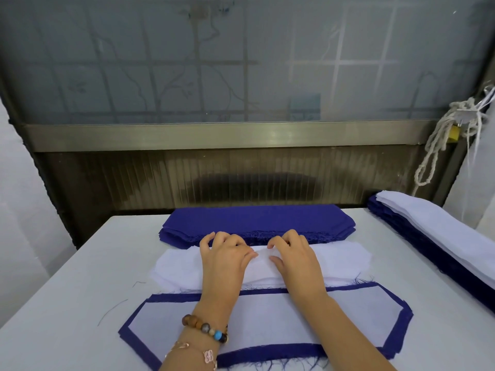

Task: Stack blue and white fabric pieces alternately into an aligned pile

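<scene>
Left hand and right hand curl at the blue stack edge, grip unclear; frayed threads could drag up 2 pieces.

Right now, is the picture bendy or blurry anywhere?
Head view: the wide lens slightly bows the metal rail; a pale glare patch sits on that rail; the frosted window blurs the shapes behind it; the light is soft, and the white fabric looks sharp.

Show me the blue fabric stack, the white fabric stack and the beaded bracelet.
blue fabric stack [257,220]: head view, top piece's middle.
white fabric stack [342,261]: head view, right part.
beaded bracelet [205,328]: head view, middle bead.
</scene>
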A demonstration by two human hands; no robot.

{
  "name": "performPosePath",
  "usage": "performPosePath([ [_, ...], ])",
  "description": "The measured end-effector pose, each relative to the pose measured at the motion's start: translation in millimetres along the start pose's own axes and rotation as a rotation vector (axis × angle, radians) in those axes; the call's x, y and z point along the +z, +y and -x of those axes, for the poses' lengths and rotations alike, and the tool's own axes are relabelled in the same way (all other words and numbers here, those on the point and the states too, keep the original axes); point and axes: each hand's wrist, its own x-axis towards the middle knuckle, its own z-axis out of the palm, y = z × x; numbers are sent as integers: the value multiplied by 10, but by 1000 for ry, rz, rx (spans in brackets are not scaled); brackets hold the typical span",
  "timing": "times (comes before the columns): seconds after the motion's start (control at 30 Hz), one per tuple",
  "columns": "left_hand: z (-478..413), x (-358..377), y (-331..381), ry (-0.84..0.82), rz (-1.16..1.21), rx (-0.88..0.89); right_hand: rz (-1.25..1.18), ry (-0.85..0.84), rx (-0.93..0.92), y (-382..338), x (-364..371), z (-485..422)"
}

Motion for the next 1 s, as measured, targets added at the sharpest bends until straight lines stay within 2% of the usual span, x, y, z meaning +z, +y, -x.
performPosePath([
  [0.2, -13, -53, 16, 33, 75, 90, 60, 91, -10, -66, -33, 31],
  [0.3, -18, -9, -47, -71, 25, 109, 72, 29, 42, -20, 12, 31],
  [0.37, 3, 62, -158, -165, 24, 48, 92, -19, 58, 51, 51, 12],
  [0.73, 34, 62, -581, -271, 23, -242, 187, -152, 323, 454, -206, 7],
  [1.0, 37, 46, -656, -305, -39, -368, 191, -135, 556, 693, -323, 48],
])
